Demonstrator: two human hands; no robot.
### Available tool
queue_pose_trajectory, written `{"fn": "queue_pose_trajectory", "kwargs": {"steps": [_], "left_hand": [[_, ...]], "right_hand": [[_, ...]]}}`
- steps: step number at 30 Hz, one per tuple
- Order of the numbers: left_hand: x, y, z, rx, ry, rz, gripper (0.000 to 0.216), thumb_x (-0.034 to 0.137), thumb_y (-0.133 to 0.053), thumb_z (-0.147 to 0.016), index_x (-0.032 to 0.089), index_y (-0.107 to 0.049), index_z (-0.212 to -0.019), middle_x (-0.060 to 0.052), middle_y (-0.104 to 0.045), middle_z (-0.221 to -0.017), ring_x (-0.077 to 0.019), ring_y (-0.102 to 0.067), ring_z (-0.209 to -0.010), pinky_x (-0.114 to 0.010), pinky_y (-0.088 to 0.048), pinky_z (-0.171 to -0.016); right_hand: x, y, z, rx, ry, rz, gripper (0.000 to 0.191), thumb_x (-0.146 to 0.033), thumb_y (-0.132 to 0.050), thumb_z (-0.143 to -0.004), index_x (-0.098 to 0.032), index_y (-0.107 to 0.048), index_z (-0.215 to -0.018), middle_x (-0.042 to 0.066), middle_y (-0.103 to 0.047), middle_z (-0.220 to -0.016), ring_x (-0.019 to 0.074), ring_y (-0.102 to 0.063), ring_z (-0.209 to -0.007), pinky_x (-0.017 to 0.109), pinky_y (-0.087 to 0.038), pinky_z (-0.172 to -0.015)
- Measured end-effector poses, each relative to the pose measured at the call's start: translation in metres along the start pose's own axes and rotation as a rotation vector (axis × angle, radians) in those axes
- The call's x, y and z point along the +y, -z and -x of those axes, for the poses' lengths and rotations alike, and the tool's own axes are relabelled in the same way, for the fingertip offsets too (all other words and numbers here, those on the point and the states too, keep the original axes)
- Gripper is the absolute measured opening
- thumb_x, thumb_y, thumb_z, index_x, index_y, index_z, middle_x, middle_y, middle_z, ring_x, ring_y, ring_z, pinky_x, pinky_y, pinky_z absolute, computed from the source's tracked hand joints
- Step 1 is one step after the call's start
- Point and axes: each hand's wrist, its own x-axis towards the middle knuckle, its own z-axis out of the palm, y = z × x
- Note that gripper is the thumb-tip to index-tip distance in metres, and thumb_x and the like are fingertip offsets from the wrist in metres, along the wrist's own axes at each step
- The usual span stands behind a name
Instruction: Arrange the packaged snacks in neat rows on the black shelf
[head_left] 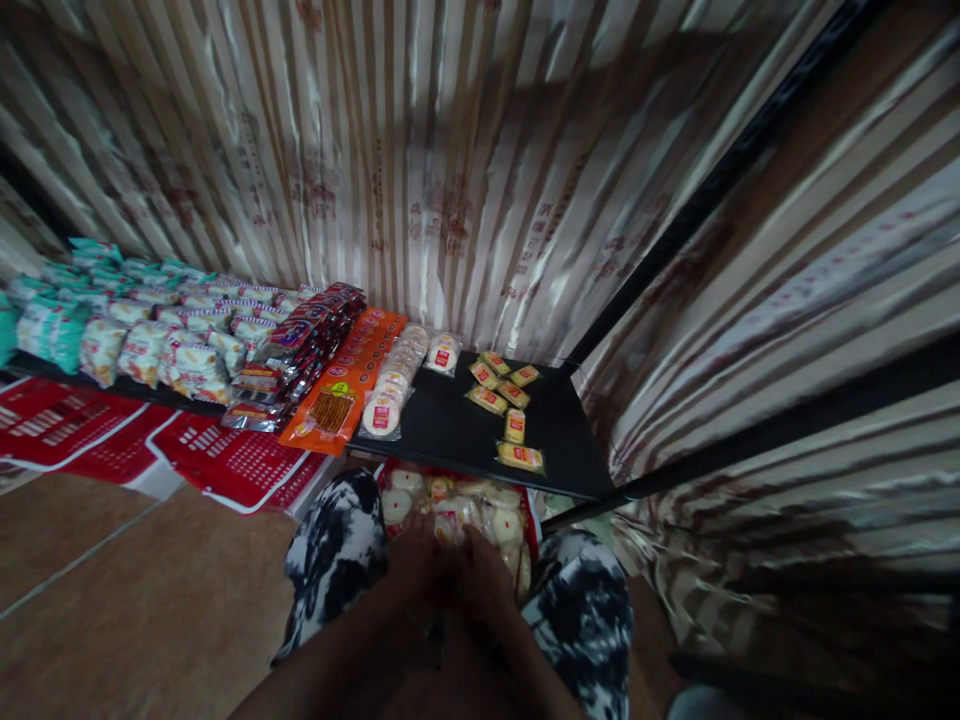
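Left hand (412,558) and right hand (486,572) together over near red basket (534,525), finger opening and hold unclear; light grip advisable, round wrapped snacks (506,525) look crushable.

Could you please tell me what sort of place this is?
Probably a snack shop or storeroom, judging by the packaged snacks grouped by kind on a black shelf and the red baskets below it.

Pretty dim in here. Striped curtain (457,130) with reddish print hangs beyond the right hand (484,568) and wraps around to its right. Black shelf (450,415) just ahead, dark pole (675,232) slanting up ahead-right, brownish floor (202,600) with a pale seam off left.
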Motion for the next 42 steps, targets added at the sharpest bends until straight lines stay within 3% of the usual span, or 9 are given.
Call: {"fn": "queue_pose_trajectory", "kwargs": {"steps": [4,10,17,20,24,28,31,38,42], "left_hand": [[0.007,0.009,0.004,0.035,0.001,-0.008,0.049,0.032,-0.047,-0.078,0.009,-0.050,-0.121,-0.015,-0.055,-0.121,-0.0257,-0.044,-0.119,-0.032,-0.034,-0.101],[0.005,0.019,0.008,0.046,-0.042,0.099,0.043,0.018,-0.038,-0.079,0.011,-0.052,-0.119,-0.012,-0.055,-0.122,-0.0203,-0.047,-0.117,-0.029,-0.032,-0.102],[0.001,0.031,0.006,0.094,0.006,0.370,0.037,0.022,-0.045,-0.076,0.019,-0.054,-0.112,-0.006,-0.059,-0.117,-0.0164,-0.053,-0.109,-0.027,-0.037,-0.097],[0.004,0.044,-0.001,0.098,-0.003,0.537,0.029,0.022,-0.050,-0.072,0.020,-0.057,-0.101,-0.004,-0.064,-0.101,-0.0152,-0.059,-0.093,-0.026,-0.045,-0.085],[0.011,0.062,-0.017,0.175,0.048,0.740,0.017,0.020,-0.051,-0.070,0.017,-0.056,-0.086,-0.001,-0.063,-0.079,-0.0126,-0.059,-0.071,-0.024,-0.047,-0.069],[0.016,0.077,-0.034,0.298,0.079,0.787,0.010,0.021,-0.051,-0.069,0.016,-0.057,-0.077,0.000,-0.059,-0.070,-0.0115,-0.055,-0.064,-0.023,-0.046,-0.062],[0.020,0.085,-0.044,0.342,0.125,0.827,0.008,0.020,-0.052,-0.068,0.016,-0.056,-0.074,0.002,-0.055,-0.065,-0.0109,-0.052,-0.060,-0.022,-0.044,-0.059],[0.030,0.095,-0.072,0.443,0.118,0.823,0.010,0.027,-0.051,-0.073,0.017,-0.053,-0.076,0.001,-0.056,-0.066,-0.0116,-0.054,-0.061,-0.023,-0.046,-0.059],[0.036,0.100,-0.091,0.549,0.021,0.695,0.019,0.025,-0.045,-0.078,0.016,-0.054,-0.092,-0.007,-0.061,-0.088,-0.0157,-0.058,-0.079,-0.026,-0.050,-0.066]], "right_hand": [[-0.005,-0.001,0.002,0.065,-0.010,-0.130,0.037,-0.018,-0.041,-0.074,-0.015,-0.058,-0.106,0.012,-0.067,-0.095,0.0226,-0.062,-0.090,0.032,-0.044,-0.080],[-0.011,0.011,0.003,0.039,0.046,-0.333,0.019,-0.030,-0.041,-0.073,-0.021,-0.058,-0.070,0.003,-0.065,-0.071,0.0191,-0.060,-0.069,0.030,-0.045,-0.067],[-0.034,0.039,0.002,0.015,0.066,-0.613,0.025,-0.043,-0.041,-0.076,-0.023,-0.047,-0.064,-0.002,-0.052,-0.058,0.0139,-0.049,-0.055,0.024,-0.042,-0.054],[-0.050,0.055,-0.006,-0.015,0.057,-0.733,0.028,-0.049,-0.048,-0.072,-0.022,-0.048,-0.066,-0.003,-0.053,-0.060,0.0131,-0.050,-0.056,0.023,-0.042,-0.052],[-0.066,0.071,-0.022,-0.039,-0.050,-0.988,0.039,-0.055,-0.060,-0.064,-0.021,-0.053,-0.084,-0.001,-0.060,-0.067,0.0144,-0.057,-0.059,0.024,-0.045,-0.053],[-0.071,0.073,-0.034,-0.089,-0.088,-1.194,0.046,-0.047,-0.071,-0.058,-0.021,-0.052,-0.090,0.003,-0.066,-0.083,0.0191,-0.064,-0.074,0.029,-0.050,-0.063],[-0.071,0.071,-0.042,-0.112,-0.120,-1.213,0.049,-0.044,-0.074,-0.054,-0.021,-0.052,-0.091,0.003,-0.067,-0.083,0.0208,-0.065,-0.075,0.030,-0.051,-0.062],[-0.078,0.071,-0.074,-0.052,-0.043,-1.154,0.051,-0.039,-0.069,-0.059,-0.020,-0.048,-0.102,0.004,-0.069,-0.080,0.0200,-0.065,-0.070,0.030,-0.050,-0.060],[-0.082,0.071,-0.115,0.075,0.011,-1.095,0.053,-0.039,-0.067,-0.059,-0.018,-0.046,-0.103,0.002,-0.067,-0.074,0.0169,-0.063,-0.063,0.028,-0.048,-0.059]]}}
